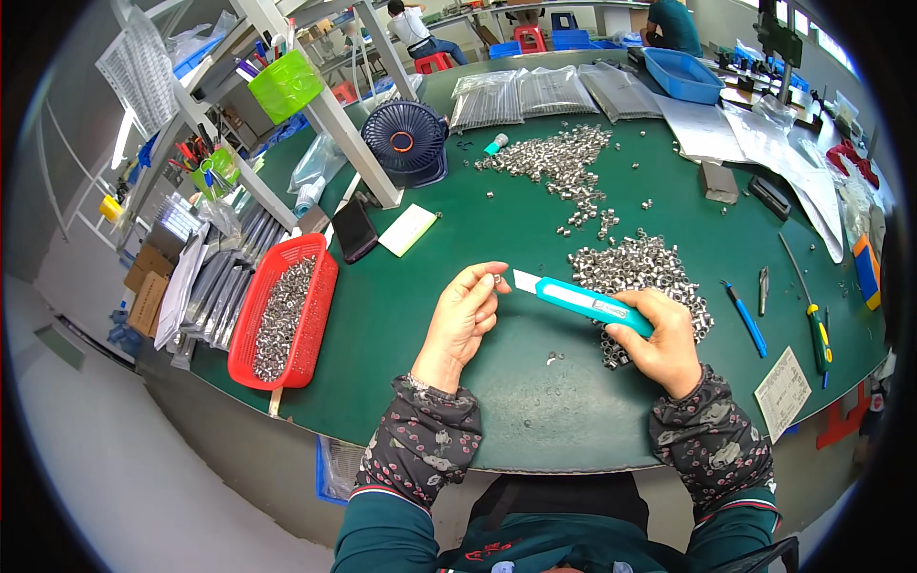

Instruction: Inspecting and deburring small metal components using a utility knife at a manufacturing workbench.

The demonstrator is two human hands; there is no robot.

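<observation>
My left hand (465, 313) is raised over the green table, thumb and index finger pinching a small metal ring (497, 278). In my right hand (659, 334) is a teal utility knife (585, 300), gripped by its handle. Its bare blade (524, 281) points left and ends just short of the ring. Below and behind the knife spreads a pile of small silvery metal rings (659, 267). A few tiny scraps (555, 358) lie on the table between my forearms.
A red basket (330, 286) of metal rings stands at left, near a phone (354, 230) and a fan (405, 141). Another ring pile (554, 162) lies farther back. At right are a blue pen-like tool (746, 320), a screwdriver (819, 339) and a paper slip (782, 392).
</observation>
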